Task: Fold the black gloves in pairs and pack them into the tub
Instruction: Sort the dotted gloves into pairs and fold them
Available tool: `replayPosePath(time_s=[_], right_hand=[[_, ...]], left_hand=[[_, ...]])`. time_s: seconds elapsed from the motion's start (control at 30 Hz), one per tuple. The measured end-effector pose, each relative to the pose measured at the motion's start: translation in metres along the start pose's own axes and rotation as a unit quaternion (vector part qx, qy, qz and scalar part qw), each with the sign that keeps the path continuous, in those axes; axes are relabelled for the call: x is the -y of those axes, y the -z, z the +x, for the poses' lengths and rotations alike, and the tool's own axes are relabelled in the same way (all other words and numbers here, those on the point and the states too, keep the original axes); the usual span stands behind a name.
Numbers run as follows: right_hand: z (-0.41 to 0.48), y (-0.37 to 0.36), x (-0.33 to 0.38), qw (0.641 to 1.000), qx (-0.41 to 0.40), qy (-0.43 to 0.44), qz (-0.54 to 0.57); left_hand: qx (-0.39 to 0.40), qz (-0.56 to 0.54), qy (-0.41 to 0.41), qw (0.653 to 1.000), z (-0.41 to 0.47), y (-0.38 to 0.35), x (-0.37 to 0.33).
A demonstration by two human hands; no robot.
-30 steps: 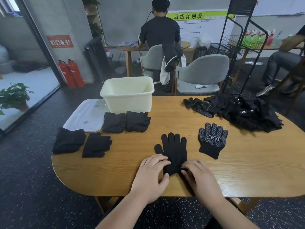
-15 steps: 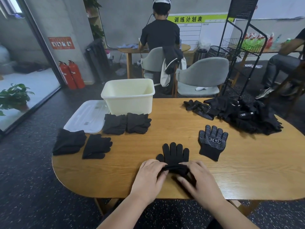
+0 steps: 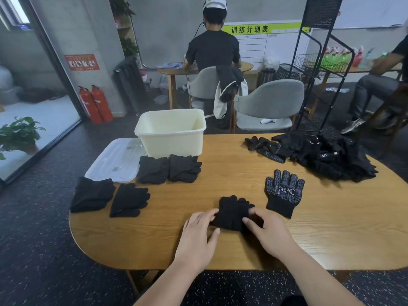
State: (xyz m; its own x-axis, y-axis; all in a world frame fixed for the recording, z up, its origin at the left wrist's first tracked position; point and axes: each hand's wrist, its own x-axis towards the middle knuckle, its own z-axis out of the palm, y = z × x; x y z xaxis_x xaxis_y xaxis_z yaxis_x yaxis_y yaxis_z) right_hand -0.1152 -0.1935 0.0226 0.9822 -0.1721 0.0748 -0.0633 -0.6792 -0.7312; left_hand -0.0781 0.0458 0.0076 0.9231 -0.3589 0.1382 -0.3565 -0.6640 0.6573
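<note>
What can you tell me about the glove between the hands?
The folded glove is black knit, doubled over, with its fingertips poking out at the far edge. It lies on the wooden table near the front edge, left of a dotted glove and apart from it. The left hand and right hand pinch its sides.

I make out a plain black folded knit glove [image 3: 231, 215]; a flat black knit glove [image 3: 283, 192] speckled with white dots, white characters across it; a pale cream rectangular plastic tub [image 3: 172, 144]; a honey-brown oval wooden table [image 3: 132, 239], grained.
</note>
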Motion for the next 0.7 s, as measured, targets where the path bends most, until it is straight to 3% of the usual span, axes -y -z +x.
replayPosePath(time_s=[0.27,0.43,0.5,0.6,0.7], right_hand=[[0.006,-0.008,0.001,0.998,-0.050,-0.049,-0.004],[-0.006,-0.022,-0.002,0.987,-0.152,-0.010,-0.052],[-0.010,-0.027,-0.001,0.975,-0.184,0.048,-0.115],[-0.016,-0.037,0.000,0.955,-0.108,0.126,-0.244],[-0.015,-0.043,-0.005,0.949,0.010,0.089,-0.304]], left_hand=[[0.029,0.070,-0.059,0.995,0.001,-0.002,0.000],[0.058,0.145,-0.080,0.985,0.001,-0.001,-0.007],[0.065,0.175,-0.087,0.979,0.001,-0.001,-0.008],[0.075,0.199,-0.093,0.973,0.002,-0.002,-0.009],[0.083,0.208,-0.102,0.969,0.002,-0.003,-0.010]])
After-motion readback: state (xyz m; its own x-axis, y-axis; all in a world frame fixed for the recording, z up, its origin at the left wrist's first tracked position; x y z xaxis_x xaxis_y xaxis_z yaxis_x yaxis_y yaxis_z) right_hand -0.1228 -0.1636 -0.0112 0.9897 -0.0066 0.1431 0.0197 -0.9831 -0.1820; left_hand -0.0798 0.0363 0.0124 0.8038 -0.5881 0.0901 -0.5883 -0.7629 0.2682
